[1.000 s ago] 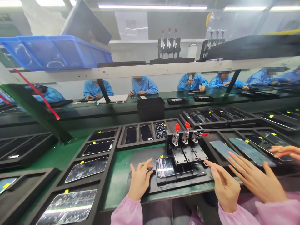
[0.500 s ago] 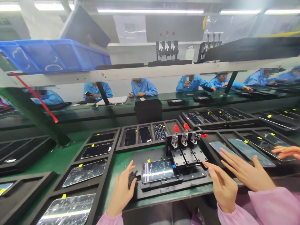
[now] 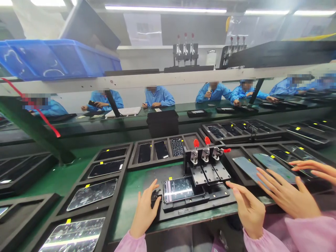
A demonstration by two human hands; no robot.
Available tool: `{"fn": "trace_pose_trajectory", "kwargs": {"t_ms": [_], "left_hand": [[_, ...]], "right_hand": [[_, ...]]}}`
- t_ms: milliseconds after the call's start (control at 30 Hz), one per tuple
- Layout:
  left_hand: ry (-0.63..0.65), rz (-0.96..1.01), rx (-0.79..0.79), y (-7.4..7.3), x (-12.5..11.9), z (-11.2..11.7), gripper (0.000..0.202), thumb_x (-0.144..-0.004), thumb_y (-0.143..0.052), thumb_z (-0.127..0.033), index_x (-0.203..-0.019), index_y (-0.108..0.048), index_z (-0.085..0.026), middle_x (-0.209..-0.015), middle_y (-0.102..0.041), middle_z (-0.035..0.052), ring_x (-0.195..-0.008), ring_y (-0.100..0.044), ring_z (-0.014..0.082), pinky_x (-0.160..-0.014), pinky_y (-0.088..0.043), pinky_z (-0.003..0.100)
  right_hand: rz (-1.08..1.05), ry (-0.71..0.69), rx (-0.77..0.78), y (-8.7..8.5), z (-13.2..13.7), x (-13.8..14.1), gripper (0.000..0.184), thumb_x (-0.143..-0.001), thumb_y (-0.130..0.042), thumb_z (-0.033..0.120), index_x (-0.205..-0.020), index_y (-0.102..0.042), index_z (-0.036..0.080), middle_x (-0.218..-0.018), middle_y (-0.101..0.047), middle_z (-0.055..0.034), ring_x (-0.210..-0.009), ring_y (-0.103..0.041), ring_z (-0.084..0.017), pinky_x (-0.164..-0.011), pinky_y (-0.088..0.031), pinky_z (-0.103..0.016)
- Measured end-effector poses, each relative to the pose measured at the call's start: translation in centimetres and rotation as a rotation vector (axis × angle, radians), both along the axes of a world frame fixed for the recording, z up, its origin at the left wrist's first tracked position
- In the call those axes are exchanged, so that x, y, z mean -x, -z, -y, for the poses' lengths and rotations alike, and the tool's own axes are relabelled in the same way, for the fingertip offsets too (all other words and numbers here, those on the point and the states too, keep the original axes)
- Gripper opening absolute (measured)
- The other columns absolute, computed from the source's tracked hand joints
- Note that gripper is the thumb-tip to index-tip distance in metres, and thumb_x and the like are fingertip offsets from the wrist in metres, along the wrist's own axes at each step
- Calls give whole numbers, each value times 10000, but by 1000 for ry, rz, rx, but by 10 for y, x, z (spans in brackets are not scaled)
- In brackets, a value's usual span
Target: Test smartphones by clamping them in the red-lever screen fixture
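Note:
My left hand [image 3: 145,210] is at the left end of a black clamping fixture [image 3: 183,210], its thumb and fingers closed around a small black knob [image 3: 156,198]. Beside it, a smartphone [image 3: 176,190] lies screen up on the fixture's slide, with a yellow tab at its top edge. The phone's right end sits by the metal clamp plates [image 3: 210,174]. My right hand [image 3: 249,206] is closed at the fixture's right side, index fingertip at the corner of the last plate. What lies between its fingers, if anything, is hidden. Two red-tipped levers [image 3: 201,141] stand up; a third [image 3: 226,150] lies sideways.
Black trays [image 3: 115,196] of phones with yellow tabs flank the fixture on the left. Another tray [image 3: 238,154] sits to the right, with a co-worker's hands [image 3: 291,192] over it. Overhead, a blue bin [image 3: 60,59] rests on a white shelf. Blue-clad people sit opposite.
The phone has moved right on the slide, further toward the clamp plates, together with my left hand. A blue dot at its right end no longer shows. My right hand has barely moved.

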State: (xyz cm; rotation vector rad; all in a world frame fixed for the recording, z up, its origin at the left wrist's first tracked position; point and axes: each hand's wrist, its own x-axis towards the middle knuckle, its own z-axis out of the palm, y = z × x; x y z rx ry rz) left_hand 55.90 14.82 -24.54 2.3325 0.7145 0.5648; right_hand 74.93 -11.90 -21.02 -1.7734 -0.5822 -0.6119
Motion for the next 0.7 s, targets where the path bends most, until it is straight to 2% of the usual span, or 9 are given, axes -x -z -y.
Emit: {"fn": "trace_pose_trajectory", "kwargs": {"t_ms": [67,167,300,400,433,500,567,600,700], "left_hand": [[4,-9,-10,-1,2,0,535,-846,-407,-265,-1353,-267,-360,-1205,-571,32,-1182,-467,229,-1054,-102,596],[18,-5,-43,-3,3,0,493,-867,-365,-239,-1344,-285,-337,-1219,-560,37,-1193,-459,218,-1061,-131,583],[51,30,-104,-6,2,2,406,-888,-351,-234,-1287,-361,-304,-1270,-519,35,-1201,-448,203,-1064,-216,541],[46,70,-138,-8,3,5,351,-891,-375,-247,-1237,-416,-287,-1264,-509,36,-1198,-442,193,-1041,-315,473],[45,84,-149,-9,4,6,342,-890,-383,-249,-1228,-427,-282,-1257,-509,38,-1196,-442,191,-1031,-339,449],[45,103,-168,-10,5,8,336,-889,-393,-249,-1222,-436,-271,-1257,-500,45,-1201,-434,190,-1023,-359,422],[44,98,-186,-12,7,10,340,-891,-394,-246,-1227,-434,-266,-1275,-478,51,-1217,-414,194,-1033,-348,425],[50,83,-195,-13,8,12,342,-892,-394,-246,-1231,-432,-268,-1290,-462,53,-1227,-400,198,-1040,-336,437],[96,16,-229,-14,7,16,350,-895,-388,-250,-1241,-426,-289,-1343,-401,52,-1262,-347,215,-1056,-287,491]], "right_hand": [[-29,-78,-29,3,-4,5,156,-805,-551,279,-908,-666,299,-887,-685,-39,-816,-652,-241,-756,-552,-401],[51,-167,-44,-15,-14,1,179,-801,-553,188,-927,-653,265,-908,-676,-35,-843,-641,-213,-786,-535,-373],[315,-280,44,-74,-62,-16,307,-800,-554,169,-1102,-580,222,-1056,-640,-45,-989,-595,-201,-895,-482,-368],[329,-348,203,-119,-112,-40,450,-834,-524,309,-1248,-459,144,-1272,-501,-118,-1164,-479,-233,-997,-392,-410],[271,-387,278,-130,-126,-48,423,-838,-515,352,-1202,-500,135,-1209,-550,-122,-1096,-531,-233,-957,-423,-404],[173,-481,393,-144,-143,-56,309,-865,-464,390,-965,-629,149,-908,-674,-71,-800,-640,-186,-764,-511,-330],[135,-526,429,-143,-143,-53,365,-889,-420,394,-713,-644,166,-630,-649,-12,-565,-611,-135,-608,-503,-269],[136,-525,419,-137,-138,-47,396,-895,-410,389,-645,-625,170,-569,-624,1,-520,-591,-122,-576,-490,-255],[185,-508,337,-100,-111,-23,301,-893,-440,332,-722,-628,170,-679,-661,-8,-629,-618,-125,-668,-495,-256]]}}
